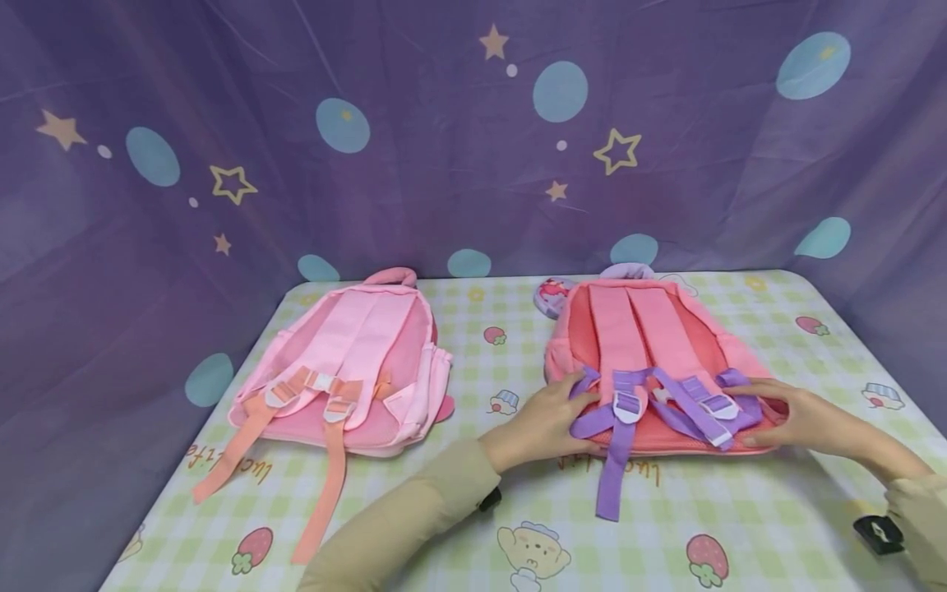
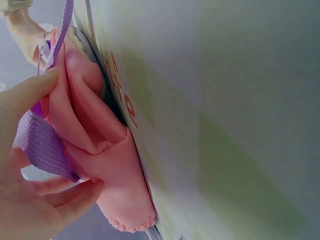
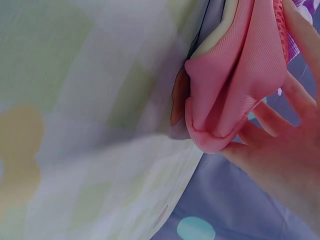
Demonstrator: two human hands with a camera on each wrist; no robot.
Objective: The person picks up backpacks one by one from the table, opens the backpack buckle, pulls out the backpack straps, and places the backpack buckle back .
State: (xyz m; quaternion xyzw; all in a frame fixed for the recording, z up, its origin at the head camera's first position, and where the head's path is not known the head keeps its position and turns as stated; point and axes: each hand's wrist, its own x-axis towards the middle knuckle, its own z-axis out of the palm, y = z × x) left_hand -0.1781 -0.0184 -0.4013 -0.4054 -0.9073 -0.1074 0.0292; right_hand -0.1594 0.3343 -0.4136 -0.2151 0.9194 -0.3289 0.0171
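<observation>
A coral-pink backpack (image 1: 654, 329) lies with its shoulder straps facing up on the right half of the table. Its purple webbing straps (image 1: 620, 473) have white buckles (image 1: 629, 405), and one strap end hangs toward the near edge. My left hand (image 1: 543, 419) grips the bag's near left corner. In the left wrist view, the thumb is at the bottom edge and the fingertips (image 2: 92, 192) touch the side pocket (image 2: 122, 175). At the near right corner my right hand (image 1: 806, 419) holds the bag, its fingers along the side pocket (image 3: 225, 95).
To the left lies a light-pink backpack (image 1: 370, 329), straps up, with orange webbing ends (image 1: 325, 501). A small round purple pouch (image 1: 551, 298) sits beside the coral bag's far left side. The checked tablecloth (image 1: 621, 551) reaches a purple curtain (image 1: 444, 164) behind.
</observation>
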